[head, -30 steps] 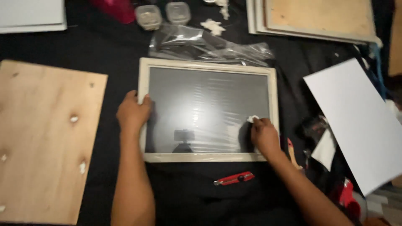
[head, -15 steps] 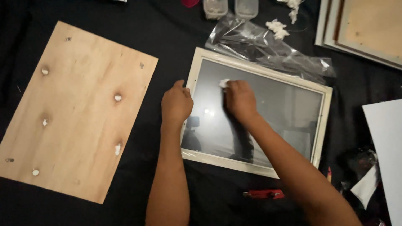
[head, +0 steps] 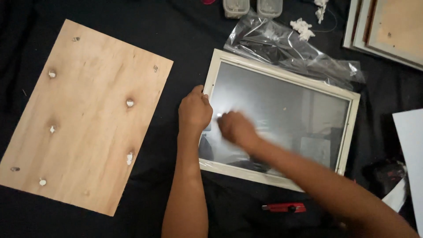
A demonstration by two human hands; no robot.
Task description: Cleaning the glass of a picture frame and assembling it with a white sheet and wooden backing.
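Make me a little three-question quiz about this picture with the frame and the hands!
1. True or false: the left hand rests on the frame's left edge.
2. Which lies nearest the bottom of the picture? A) cutter B) plastic bag C) plywood board
3. What is the right hand on?

Key
1. True
2. A
3. The glass; the hand is blurred.
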